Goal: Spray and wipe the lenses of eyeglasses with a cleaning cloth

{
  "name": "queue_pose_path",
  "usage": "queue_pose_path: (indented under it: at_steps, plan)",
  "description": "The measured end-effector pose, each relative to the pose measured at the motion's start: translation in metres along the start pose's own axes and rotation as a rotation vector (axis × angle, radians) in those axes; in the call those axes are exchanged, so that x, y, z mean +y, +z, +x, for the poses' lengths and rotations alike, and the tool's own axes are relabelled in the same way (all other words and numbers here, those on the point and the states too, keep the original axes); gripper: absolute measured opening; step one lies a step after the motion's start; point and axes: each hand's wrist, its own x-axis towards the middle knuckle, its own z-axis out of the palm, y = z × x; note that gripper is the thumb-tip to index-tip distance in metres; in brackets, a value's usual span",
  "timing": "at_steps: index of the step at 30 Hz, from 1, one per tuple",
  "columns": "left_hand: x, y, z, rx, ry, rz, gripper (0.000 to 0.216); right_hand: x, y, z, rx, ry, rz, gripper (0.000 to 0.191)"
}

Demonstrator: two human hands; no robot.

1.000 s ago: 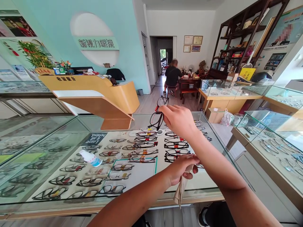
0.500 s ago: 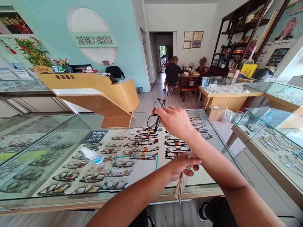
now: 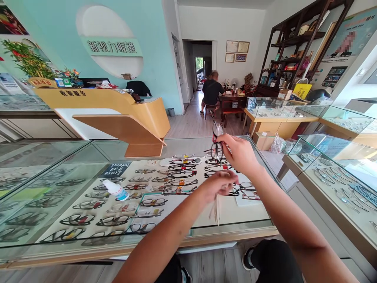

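Pinched in my right hand (image 3: 243, 155) is a pair of dark-framed eyeglasses (image 3: 216, 152), held upright on its side above the glass counter. Below and to its left, my left hand (image 3: 220, 183) is closed around a beige cloth (image 3: 217, 210) that hangs down; the hand is slightly blurred. On the glass counter top (image 3: 100, 151), a white bottle (image 3: 116, 191) with a blue label lies to the left, and a small clear cap (image 3: 149, 188) is near it. Rows of eyeglasses (image 3: 182, 173) lie around and beneath my hands.
A wooden reception desk (image 3: 153, 120) stands beyond the counter at the left. Another glass showcase (image 3: 332, 173) runs along the right. Farther back, a person (image 3: 212, 92) sits at a dark table (image 3: 232, 103), near a tall wooden shelf (image 3: 279, 59).
My right hand has moved right with the eyeglasses, which have turned. My left hand has risen from beside the right forearm toward the eyeglasses, still with the cloth.
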Motion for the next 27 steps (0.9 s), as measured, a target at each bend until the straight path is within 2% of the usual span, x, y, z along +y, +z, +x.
queue_pose_path:
  at_steps: [3, 5, 9, 12, 15, 20, 23, 27]
  plan:
    - [0.027, -0.028, -0.003, 0.148, 0.19, 0.0, 0.055, 0.015, 0.007, -0.028, -0.006, 0.103, 0.117, 0.03]
    - [0.041, -0.046, -0.007, 0.201, 0.298, 0.033, 0.056, 0.022, 0.017, -0.043, 0.013, 0.159, 0.188, 0.031]
    - [0.049, -0.063, -0.009, 0.257, 0.357, 0.141, 0.058, 0.028, 0.035, -0.059, 0.058, 0.271, 0.377, 0.031]
    - [0.044, -0.064, -0.005, 0.306, 0.366, 0.212, 0.059, 0.025, 0.044, -0.063, 0.058, 0.285, 0.445, 0.032]
    - [0.04, -0.062, -0.003, 0.342, 0.363, 0.255, 0.059, 0.021, 0.048, -0.067, 0.022, 0.209, 0.388, 0.031]
    - [0.036, -0.058, -0.002, 0.344, 0.279, 0.353, 0.054, 0.015, 0.048, -0.071, 0.007, 0.146, 0.416, 0.031]
    - [0.029, -0.054, 0.002, 0.385, 0.29, 0.319, 0.057, 0.012, 0.048, -0.075, 0.014, 0.154, 0.46, 0.032]
    - [0.02, -0.05, 0.008, 0.361, 0.327, 0.29, 0.055, 0.008, 0.051, -0.084, 0.038, 0.181, 0.544, 0.033]
